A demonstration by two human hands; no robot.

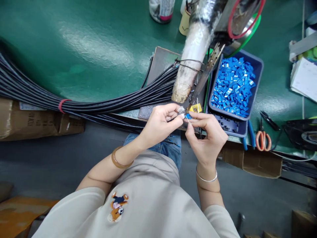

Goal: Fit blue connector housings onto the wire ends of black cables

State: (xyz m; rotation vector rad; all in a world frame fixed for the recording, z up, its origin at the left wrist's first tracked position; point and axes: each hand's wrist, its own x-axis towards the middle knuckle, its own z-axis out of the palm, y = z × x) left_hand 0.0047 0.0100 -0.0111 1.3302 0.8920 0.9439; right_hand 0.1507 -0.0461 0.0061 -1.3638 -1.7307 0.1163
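My left hand (159, 123) is closed in a pinch on the end of a thin black cable (170, 140) that runs down over my lap. My right hand (206, 135) is pinched on a small blue component (188, 116) with thin wire leads, held against the cable end. Both hands meet just below the tip of a soldering iron (199, 91), which hangs from a foil-wrapped arm (195, 53). A small yellow part (196, 107) sits right beside the fingertips.
A blue tray (257, 71) holds several blue components at the right. A thick bundle of black cables (74, 104) with a red tie crosses the green bench from the left. Orange-handled cutters (263, 138) lie at the right. Cardboard boxes (37, 120) sit under the bench edge.
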